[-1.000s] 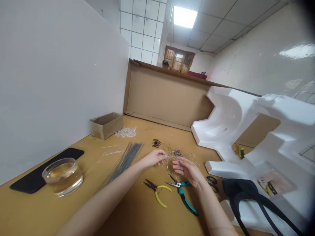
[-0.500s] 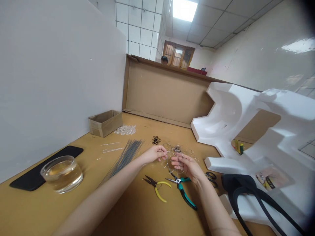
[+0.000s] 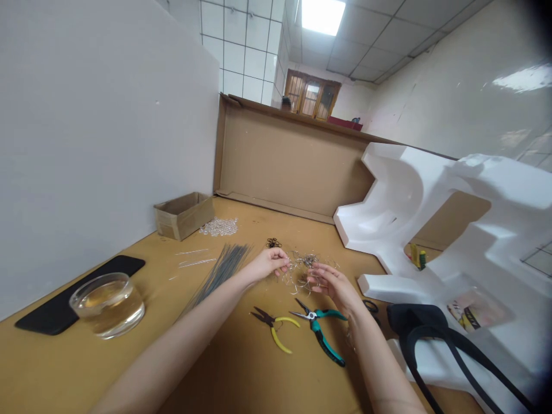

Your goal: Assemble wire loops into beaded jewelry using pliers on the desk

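My left hand (image 3: 271,264) pinches thumb against fingers, with a thin silvery wire (image 3: 291,267) at the fingertips. To its right, my right hand (image 3: 332,283) is held with its fingers loosely apart, beside a tangle of bent wire pieces (image 3: 309,260). Some wire ends show between the hands, too fine to follow. Just behind my left hand sits a small heap of black rings (image 3: 273,243). Straight grey wires (image 3: 226,267) lie in a bundle under and beside my left forearm. In front of the hands rest yellow-handled pliers (image 3: 276,330) and teal-handled long-nose pliers (image 3: 321,328).
A glass of pale liquid (image 3: 107,305) and a black flat slab (image 3: 47,313) are at left. Clear small pieces (image 3: 219,226) lie by a cardboard box (image 3: 183,215). White foam (image 3: 388,201), scissors (image 3: 371,307) and a black strapped item (image 3: 418,322) border the right.
The wire loop at my right fingers no longer shows there, and those fingers have loosened. My left hand has shifted slightly left. Some wire now shows beside my right wrist.
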`<state>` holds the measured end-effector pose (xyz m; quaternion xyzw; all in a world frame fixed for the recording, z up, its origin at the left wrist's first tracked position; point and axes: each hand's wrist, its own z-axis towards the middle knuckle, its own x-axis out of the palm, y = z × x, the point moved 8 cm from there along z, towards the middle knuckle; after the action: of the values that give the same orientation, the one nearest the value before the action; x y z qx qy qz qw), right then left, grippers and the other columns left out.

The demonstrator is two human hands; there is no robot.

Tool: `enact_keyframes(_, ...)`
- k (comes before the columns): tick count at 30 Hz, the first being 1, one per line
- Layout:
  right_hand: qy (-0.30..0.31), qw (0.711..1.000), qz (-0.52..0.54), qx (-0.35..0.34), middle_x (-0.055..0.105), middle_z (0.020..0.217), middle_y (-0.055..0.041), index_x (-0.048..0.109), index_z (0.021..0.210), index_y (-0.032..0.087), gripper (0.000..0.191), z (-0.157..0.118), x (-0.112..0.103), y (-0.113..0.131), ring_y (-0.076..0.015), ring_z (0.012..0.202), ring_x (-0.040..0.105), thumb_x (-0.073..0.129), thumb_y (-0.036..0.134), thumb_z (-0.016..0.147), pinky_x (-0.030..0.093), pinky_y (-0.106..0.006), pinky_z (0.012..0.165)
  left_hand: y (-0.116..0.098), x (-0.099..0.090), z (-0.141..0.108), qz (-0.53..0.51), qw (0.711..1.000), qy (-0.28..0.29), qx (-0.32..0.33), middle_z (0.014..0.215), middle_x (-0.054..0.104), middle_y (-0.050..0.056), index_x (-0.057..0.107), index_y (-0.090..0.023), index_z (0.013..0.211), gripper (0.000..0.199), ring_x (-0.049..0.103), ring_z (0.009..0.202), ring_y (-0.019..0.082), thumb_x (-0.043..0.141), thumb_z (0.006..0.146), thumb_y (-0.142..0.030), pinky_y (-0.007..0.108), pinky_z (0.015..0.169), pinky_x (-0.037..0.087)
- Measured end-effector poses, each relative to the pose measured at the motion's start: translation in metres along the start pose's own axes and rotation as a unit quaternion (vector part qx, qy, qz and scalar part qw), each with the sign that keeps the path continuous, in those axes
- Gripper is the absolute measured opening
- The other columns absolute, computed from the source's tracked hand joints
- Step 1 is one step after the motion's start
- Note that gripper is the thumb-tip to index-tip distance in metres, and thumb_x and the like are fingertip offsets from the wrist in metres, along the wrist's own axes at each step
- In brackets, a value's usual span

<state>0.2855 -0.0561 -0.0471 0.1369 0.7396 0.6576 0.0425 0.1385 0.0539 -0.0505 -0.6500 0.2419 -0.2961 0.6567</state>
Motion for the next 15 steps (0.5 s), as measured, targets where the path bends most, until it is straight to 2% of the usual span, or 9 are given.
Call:
enact_keyframes(4,-0.035,0.998,-0.055,-0.02,0.068,0.087,-0.0046,0.062,0.103,0.02,0.041,-0.0015,-0.0053,0.0053,-0.0162,0.073,0.063,0.072,0.033,0.065,0.048,-0.026,0.059,-0.0034,-0.0021,-0.0008,0.004,1.0,-0.008,0.004,0.068,0.064,0.003,0.056,-0.013,0.073,0.021,0.056,0.058,0.009,0.068,0.068,-0.03,0.019,0.053,0.042)
enact_keyframes(7,-0.044,0.995,-0.083,-0.043,0.065,0.071,0.0001,0.063,0.101,0.018,0.043,-0.0006,-0.0054,0.0077,-0.0121,0.06,0.056,0.074,0.026,0.059,0.04,-0.022,0.05,-0.0053,-0.0024,-0.0017,0.004,1.0,-0.009,0.006,0.072,0.065,0.004,0.056,-0.013,0.073,0.021,0.057,0.061,0.009,0.067,0.069,-0.03,0.019,0.053,0.042)
enact_keyframes(10,-0.035,0.993,-0.093,-0.056,0.064,0.064,0.0011,0.063,0.1,0.016,0.043,0.0008,-0.0033,0.0077,-0.0094,0.051,0.048,0.071,0.025,0.059,0.033,-0.022,0.047,-0.0054,-0.0019,-0.0023,0.003,1.0,-0.007,0.004,0.073,0.065,0.004,0.056,-0.013,0.073,0.022,0.058,0.062,0.01,0.068,0.068,-0.03,0.019,0.053,0.042)
enact_keyframes(15,-0.005,0.996,-0.078,-0.045,0.06,0.057,0.003,0.059,0.105,0.017,0.044,0.0003,0.0016,0.0046,-0.0076,0.044,0.041,0.067,0.034,0.065,0.027,-0.021,0.042,-0.0026,-0.0002,-0.0019,-0.005,1.0,-0.007,-0.003,0.073,0.065,0.004,0.055,-0.014,0.073,0.022,0.058,0.062,0.009,0.068,0.068,-0.031,0.018,0.053,0.042)
